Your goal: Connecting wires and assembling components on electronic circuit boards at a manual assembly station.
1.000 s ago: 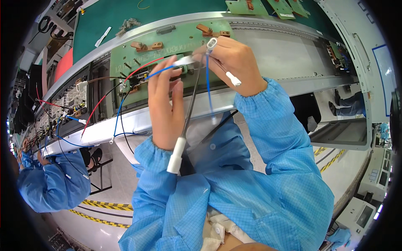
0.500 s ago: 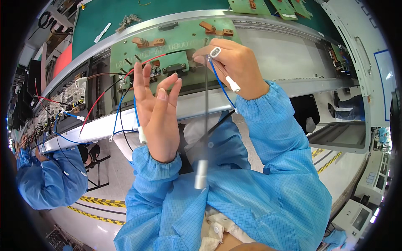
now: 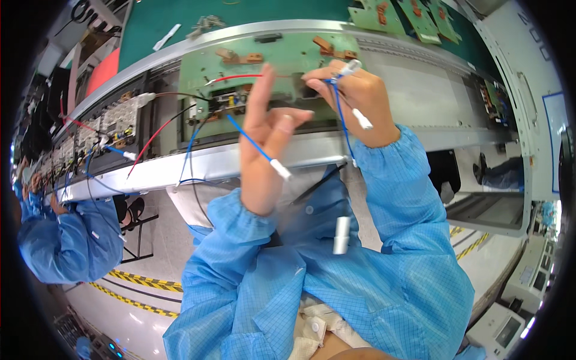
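Note:
My right hand is closed in a pinch on a bundle of wires over the right part of a green fixture board. A white connector rises above its fingers, while a blue wire and a smaller white connector hang below. My left hand holds itself open beside the board, index finger raised and thumb stretched to the right. Across its palm runs a blue wire with a white end connector; I see no grip on it. A red wire stretches behind the index finger.
Copper-coloured clamps stand on the board. A metal rail edges the line. Wired circuit boards lie left, near a co-worker in a blue smock. Green boards and screws rest on the far green surface.
My left hand has shifted right, its index finger now raised apart from the others. The connectors at my right hand have turned, and the hanging white cylindrical connector has swung right and up.

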Tool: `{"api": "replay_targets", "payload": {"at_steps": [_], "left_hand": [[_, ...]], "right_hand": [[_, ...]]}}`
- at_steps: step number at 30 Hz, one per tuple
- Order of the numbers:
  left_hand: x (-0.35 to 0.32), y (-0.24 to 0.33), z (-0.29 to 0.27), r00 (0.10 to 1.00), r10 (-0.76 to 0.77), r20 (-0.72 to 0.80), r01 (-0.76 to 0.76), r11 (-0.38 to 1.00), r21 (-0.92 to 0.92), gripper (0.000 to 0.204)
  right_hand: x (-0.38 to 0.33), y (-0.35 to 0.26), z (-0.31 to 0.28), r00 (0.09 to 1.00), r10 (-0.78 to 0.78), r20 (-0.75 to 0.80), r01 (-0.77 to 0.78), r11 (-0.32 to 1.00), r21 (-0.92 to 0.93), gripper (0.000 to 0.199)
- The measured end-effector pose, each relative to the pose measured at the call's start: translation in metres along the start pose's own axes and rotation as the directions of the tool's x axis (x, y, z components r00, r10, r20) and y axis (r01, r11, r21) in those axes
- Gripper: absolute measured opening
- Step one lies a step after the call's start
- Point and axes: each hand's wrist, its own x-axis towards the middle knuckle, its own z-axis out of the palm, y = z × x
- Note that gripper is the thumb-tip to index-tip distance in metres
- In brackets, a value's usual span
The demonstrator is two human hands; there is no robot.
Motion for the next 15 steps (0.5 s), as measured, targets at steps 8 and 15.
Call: {"api": "replay_targets", "payload": {"at_steps": [8, 15], "left_hand": [[0.025, 0.009, 0.015, 0.968, 0.136, 0.209, -0.196, 0.933, 0.301, 0.047], [0.039, 0.019, 0.019, 0.985, 0.004, 0.173, -0.096, 0.846, 0.525, 0.05]], "right_hand": [[0.001, 0.008, -0.007, 0.993, 0.085, -0.077, -0.083, 0.996, 0.029, 0.004], [-0.001, 0.012, 0.0, 0.986, 0.162, -0.031, -0.161, 0.987, 0.02, 0.008]]}}
